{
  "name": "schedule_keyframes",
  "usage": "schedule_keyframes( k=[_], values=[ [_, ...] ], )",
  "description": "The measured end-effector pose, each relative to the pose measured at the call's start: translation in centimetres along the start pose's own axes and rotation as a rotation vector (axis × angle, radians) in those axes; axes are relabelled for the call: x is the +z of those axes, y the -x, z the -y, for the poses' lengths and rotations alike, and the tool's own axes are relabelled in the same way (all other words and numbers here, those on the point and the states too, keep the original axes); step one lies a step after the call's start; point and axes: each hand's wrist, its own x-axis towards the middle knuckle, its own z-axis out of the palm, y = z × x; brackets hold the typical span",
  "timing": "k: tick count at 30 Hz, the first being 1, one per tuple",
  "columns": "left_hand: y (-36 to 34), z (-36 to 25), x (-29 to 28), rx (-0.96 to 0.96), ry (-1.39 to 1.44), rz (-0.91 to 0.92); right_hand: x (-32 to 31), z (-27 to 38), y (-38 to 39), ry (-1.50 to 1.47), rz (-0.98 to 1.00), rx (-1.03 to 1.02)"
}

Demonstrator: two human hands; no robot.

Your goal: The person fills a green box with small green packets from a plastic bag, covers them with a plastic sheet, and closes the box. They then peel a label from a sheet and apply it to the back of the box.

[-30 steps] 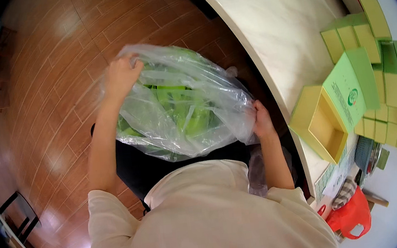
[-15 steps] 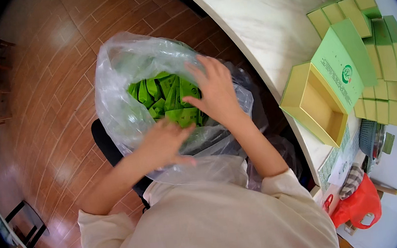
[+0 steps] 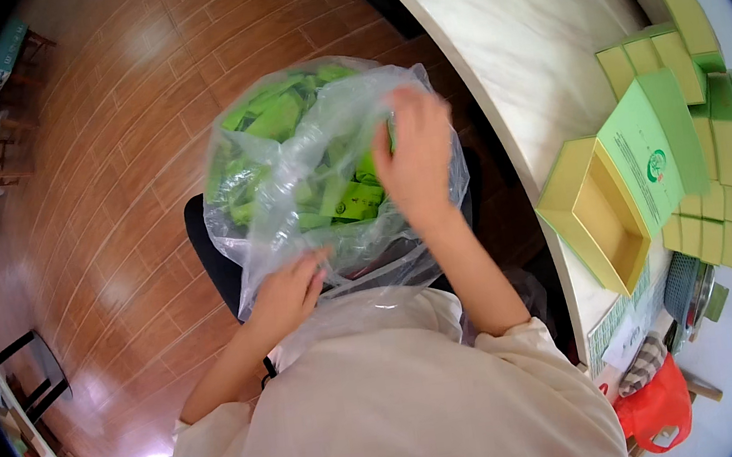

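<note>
A large clear plastic bag (image 3: 291, 172) stands in front of me on a dark seat (image 3: 203, 239). It holds many bright green packets (image 3: 355, 202), seen through its film and through a gap in its mouth. My left hand (image 3: 285, 295) is closed on the near left edge of the bag, fingers pinched together on the film. Up at the right side of the rim, my right hand (image 3: 419, 153) has its fingers curled over the plastic; it is slightly blurred. A flap of film now lies across much of the packets.
On the marble-patterned table (image 3: 489, 40) at the right stands an opened green box (image 3: 601, 209) with a bare yellow inside. Stacked green-and-yellow boxes (image 3: 725, 139) rise behind it. Nearer are a blue basket (image 3: 681, 281) and a red bag (image 3: 658, 407). Brown tiled floor (image 3: 126, 212) spreads left.
My hands have left the packets for the rim of the bag, and both now grip its film. The mouth has narrowed, with plastic drawn over the packets. The view has shifted slightly.
</note>
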Motion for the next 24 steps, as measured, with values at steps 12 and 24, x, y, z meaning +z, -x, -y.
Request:
schedule_keyframes(
  k=[12,24],
  values=[
    [-9.9,0.8,-4.8,-0.035,0.573,-0.628,-0.1,-0.1,9.2,0.009,0.486,0.109],
    [-4.0,-1.7,0.9,-0.4,1.497,-0.24,1.0,2.2,8.6,-0.158,0.219,0.093]
  ],
)
